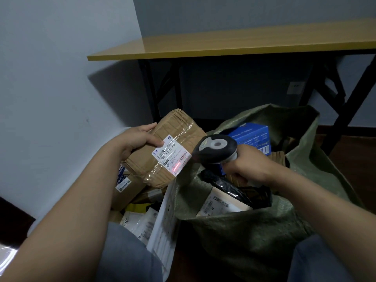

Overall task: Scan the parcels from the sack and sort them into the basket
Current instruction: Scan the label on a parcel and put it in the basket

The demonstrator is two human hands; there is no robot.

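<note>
Yellow wood makes the top of the table [223,45], which stands on black legs by the wall at the back. In front of it, on the right, a big green sack [254,231] sits open on the floor. Parcels show in its mouth. Just left of the sack, touching it, is a white basket [164,226] with little holes in its wall. More brown boxes [130,192] and pale bags lie inside the basket.

A brown box [179,129] wrapped in clear tape is held up in the air, tilted, over the far end of the basket. The left hand [138,139] grips it, with the thumb on top by the sticker and the fingers curled round the side.

A blue box [252,137] lies at the back of the sack. A shiny black bag [230,188] lies nearer the front, on top of a pale parcel.

The right hand [250,165] is wrapped tight round the handle of a black and grey scanner [215,149] above the sack. Its head points left and is very near the brown box.

The white sticker [173,155] on the box has black bars and numbers. A small red glow [179,164] sits on its lower part.
</note>
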